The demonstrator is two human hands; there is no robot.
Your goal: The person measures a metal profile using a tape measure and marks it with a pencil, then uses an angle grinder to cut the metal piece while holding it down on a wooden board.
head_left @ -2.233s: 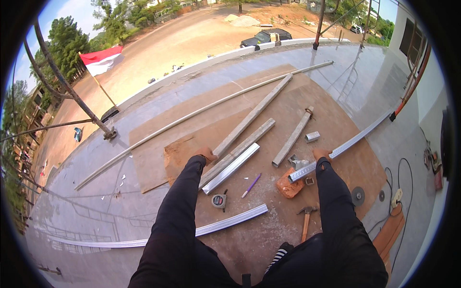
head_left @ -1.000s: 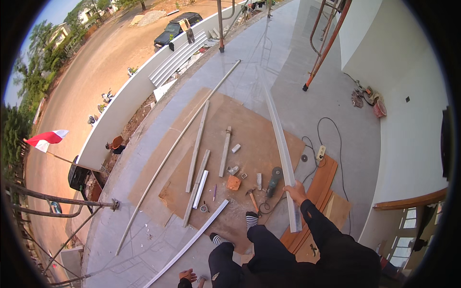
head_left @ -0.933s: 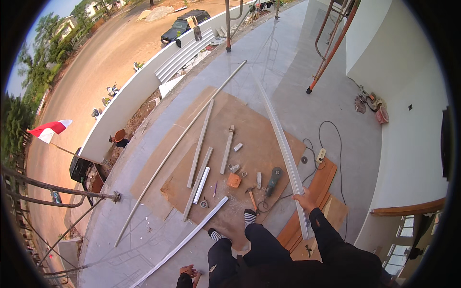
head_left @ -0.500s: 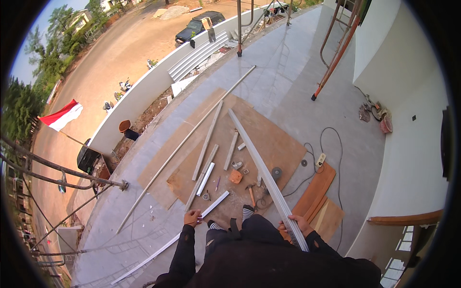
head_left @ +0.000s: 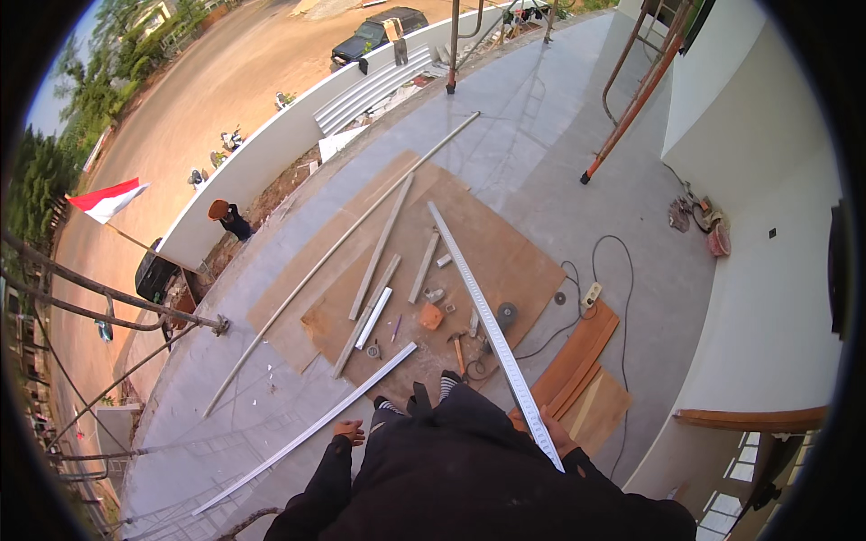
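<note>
My right hand [head_left: 557, 435] is wrapped round the near end of a long metal profile bar [head_left: 492, 325]. The bar slants away over the plywood, a row of small marks or holes along its upward face. Lower left of centre, my left hand [head_left: 349, 433] is empty, its fingers loosely apart. Just beyond it a long white metal strip [head_left: 307, 426] lies on the floor, not touched by the hand. A hammer [head_left: 459, 353], an orange block-like thing [head_left: 431, 316], a tape measure [head_left: 373, 352] and an angle grinder [head_left: 505, 316] lie on the plywood sheet [head_left: 523, 257].
Several wooden battens [head_left: 382, 248] and a long thin pole [head_left: 334, 260] lie ahead. Brown planks [head_left: 577, 352], a power strip [head_left: 591, 295] and its cable are on the right. Scaffold legs [head_left: 622, 126] stand farther off. A person [head_left: 236, 224] with an orange basin is below the left edge.
My left hand has come off the white strip and drawn back toward me. The bar in my right hand has rolled, so its marked face now shows.
</note>
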